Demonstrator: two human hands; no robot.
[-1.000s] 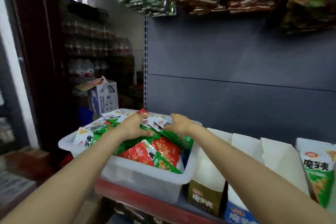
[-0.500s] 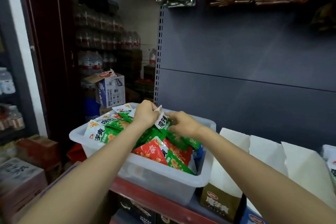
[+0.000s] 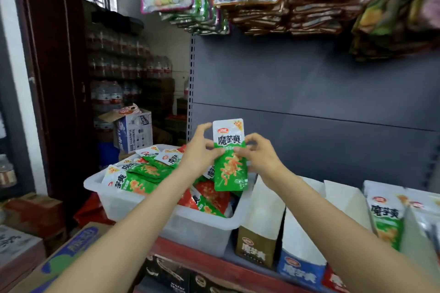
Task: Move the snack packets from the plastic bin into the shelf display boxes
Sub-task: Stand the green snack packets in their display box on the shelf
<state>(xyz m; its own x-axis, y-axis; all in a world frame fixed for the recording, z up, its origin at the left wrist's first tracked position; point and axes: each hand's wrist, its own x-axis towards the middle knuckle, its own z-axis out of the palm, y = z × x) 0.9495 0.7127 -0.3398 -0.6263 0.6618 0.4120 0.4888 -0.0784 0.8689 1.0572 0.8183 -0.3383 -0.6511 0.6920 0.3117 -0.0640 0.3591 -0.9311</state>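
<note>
Hiding packet (image 3: 230, 157) edges: fingers (image 3: 209, 147)

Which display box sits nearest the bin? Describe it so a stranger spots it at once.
Find the white plastic bin heaped with snack packets on the red-edged shelf. Directly right of it stands the brown display box, open-topped with tall white flaps. Its neighbour, the blue display box, differs by colour.

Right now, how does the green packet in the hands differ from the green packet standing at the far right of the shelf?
The held packet is raised above the plastic bin, pinched between the left hand and right hand; the shelf packet stands untouched. The held packet shows whole; the shelf packet's base is hidden. Both share a white top and a green lower half.
</note>
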